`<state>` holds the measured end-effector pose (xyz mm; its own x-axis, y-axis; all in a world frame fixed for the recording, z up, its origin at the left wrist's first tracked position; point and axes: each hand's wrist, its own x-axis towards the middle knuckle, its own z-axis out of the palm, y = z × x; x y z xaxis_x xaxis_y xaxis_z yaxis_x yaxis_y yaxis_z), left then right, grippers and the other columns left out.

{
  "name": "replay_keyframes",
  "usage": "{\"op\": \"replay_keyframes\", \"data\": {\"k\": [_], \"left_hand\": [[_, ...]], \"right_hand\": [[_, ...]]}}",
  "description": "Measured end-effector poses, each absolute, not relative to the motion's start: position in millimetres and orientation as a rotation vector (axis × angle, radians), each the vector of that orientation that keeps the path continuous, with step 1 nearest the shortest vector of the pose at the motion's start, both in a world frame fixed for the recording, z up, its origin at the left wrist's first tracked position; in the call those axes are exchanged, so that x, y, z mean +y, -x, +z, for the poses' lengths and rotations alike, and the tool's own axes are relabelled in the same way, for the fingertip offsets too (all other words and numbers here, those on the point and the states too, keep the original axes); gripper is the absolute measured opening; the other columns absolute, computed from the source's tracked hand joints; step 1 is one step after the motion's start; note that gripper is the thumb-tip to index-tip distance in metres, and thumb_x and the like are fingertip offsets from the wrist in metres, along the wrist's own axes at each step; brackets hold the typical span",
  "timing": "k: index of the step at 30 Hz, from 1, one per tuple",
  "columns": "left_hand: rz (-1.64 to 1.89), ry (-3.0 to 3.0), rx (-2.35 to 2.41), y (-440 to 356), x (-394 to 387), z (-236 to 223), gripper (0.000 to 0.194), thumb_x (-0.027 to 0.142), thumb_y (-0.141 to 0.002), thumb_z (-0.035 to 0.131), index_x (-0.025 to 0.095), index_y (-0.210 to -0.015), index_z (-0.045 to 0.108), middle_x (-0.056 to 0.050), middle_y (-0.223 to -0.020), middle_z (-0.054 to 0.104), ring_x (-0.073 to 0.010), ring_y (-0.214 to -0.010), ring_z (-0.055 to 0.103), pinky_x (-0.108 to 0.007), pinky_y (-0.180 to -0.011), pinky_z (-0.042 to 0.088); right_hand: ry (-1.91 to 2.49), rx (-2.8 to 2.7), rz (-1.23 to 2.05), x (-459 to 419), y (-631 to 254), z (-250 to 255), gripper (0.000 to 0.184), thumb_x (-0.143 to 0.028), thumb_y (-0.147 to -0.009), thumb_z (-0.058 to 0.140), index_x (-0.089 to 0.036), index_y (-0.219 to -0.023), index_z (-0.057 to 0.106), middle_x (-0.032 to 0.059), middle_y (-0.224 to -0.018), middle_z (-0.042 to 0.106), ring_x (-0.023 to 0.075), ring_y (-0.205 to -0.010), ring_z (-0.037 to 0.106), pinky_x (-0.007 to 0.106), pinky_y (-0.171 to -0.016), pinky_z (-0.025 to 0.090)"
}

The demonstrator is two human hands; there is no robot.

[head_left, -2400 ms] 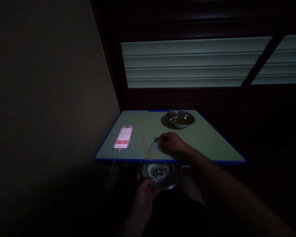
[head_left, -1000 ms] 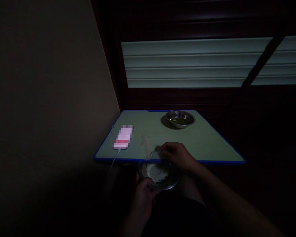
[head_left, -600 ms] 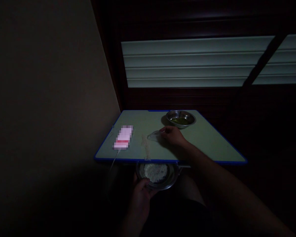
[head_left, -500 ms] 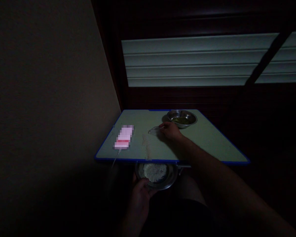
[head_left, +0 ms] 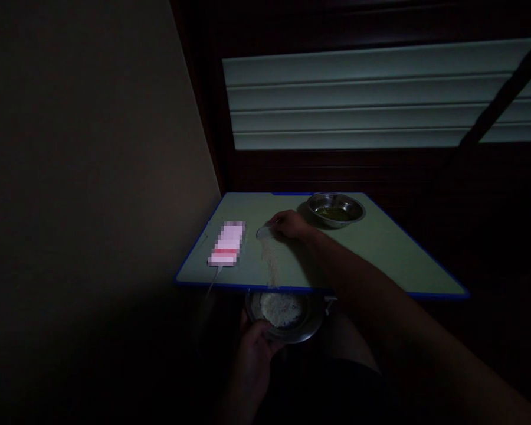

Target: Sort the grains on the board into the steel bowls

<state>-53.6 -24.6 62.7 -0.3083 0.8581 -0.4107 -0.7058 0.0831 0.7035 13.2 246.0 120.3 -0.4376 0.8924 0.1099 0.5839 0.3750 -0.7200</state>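
Note:
My left hand [head_left: 254, 348] grips the rim of a metal bowl [head_left: 307, 332], thumb over the edge, just below the table's front edge. White grains that look like rice [head_left: 281, 308] lie in that bowl, partly hidden by the tabletop. Above the table, my right hand [head_left: 292, 224] pinches a thin, pale, see-through piece [head_left: 264, 232]; its exact kind is hard to make out in the dim light. This piece is at the far end of a strip of pale grains [head_left: 269, 262], which runs down to the front edge above the bowl.
A second metal bowl [head_left: 358, 214] with something greenish inside stands at the back right of the pale, blue-edged table [head_left: 407, 265]. On the left lies a lit phone [head_left: 228, 243] with a cable [head_left: 215, 277]. A wall [head_left: 115, 147] rises at left, a panelled dark-framed surface [head_left: 336, 100] behind.
My right hand has moved left with the see-through piece, from near the back bowl to the top of the grain strip. My left hand still holds its bowl under the edge.

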Motion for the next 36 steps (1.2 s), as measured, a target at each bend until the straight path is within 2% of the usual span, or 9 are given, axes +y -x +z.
{"op": "replay_keyframes", "data": {"k": [9, 16, 22, 29, 36], "left_hand": [[1.547, -0.211, 1.044, 55, -24, 60, 0.066, 0.017, -0.070, 0.061, 0.033, -0.132, 0.048, -0.004, -0.120, 0.067, -0.0231, -0.094, 0.066, -0.044, -0.082, 0.055], [1.529, -0.166, 1.080, 54, -23, 65, 0.062, 0.014, -0.069, 0.061, 0.030, -0.128, 0.051, -0.006, -0.112, 0.070, -0.0258, -0.098, 0.066, -0.046, -0.082, 0.056], [1.532, -0.195, 1.060, 54, -22, 66, 0.065, 0.015, -0.069, 0.062, 0.033, -0.131, 0.049, -0.004, -0.118, 0.068, -0.0236, -0.093, 0.067, -0.046, -0.080, 0.056], [1.521, -0.201, 1.050, 52, -23, 66, 0.065, 0.014, -0.072, 0.059, 0.032, -0.133, 0.046, -0.006, -0.125, 0.064, -0.0237, -0.095, 0.066, -0.044, -0.079, 0.057], [1.508, -0.195, 1.059, 48, -23, 67, 0.064, 0.013, -0.072, 0.058, 0.033, -0.131, 0.047, -0.005, -0.121, 0.066, -0.0233, -0.096, 0.066, -0.045, -0.079, 0.057]], "right_hand": [[1.119, -2.177, 1.017, 239, -21, 118, 0.022, -0.004, -0.069, 0.069, -0.013, -0.088, 0.076, 0.0057, -0.085, 0.076, 0.0116, -0.069, 0.065, 0.019, -0.064, 0.049], [1.058, -2.163, 1.091, 229, -31, 115, 0.020, -0.004, -0.068, 0.068, -0.012, -0.085, 0.076, 0.0071, -0.084, 0.076, 0.0123, -0.068, 0.065, 0.021, -0.064, 0.050], [1.008, -2.123, 1.150, 215, -42, 115, 0.017, -0.006, -0.067, 0.069, -0.013, -0.082, 0.075, 0.0058, -0.079, 0.075, 0.0125, -0.068, 0.064, 0.022, -0.064, 0.049], [1.029, -2.135, 1.160, 198, -55, 116, 0.020, -0.007, -0.070, 0.064, -0.011, -0.086, 0.075, 0.0045, -0.072, 0.072, 0.0103, -0.059, 0.057, 0.020, -0.054, 0.043], [1.081, -2.114, 1.212, 178, -66, 122, 0.021, -0.006, -0.070, 0.062, -0.009, -0.087, 0.074, 0.0038, -0.069, 0.069, 0.0095, -0.055, 0.054, 0.020, -0.051, 0.040]]}}
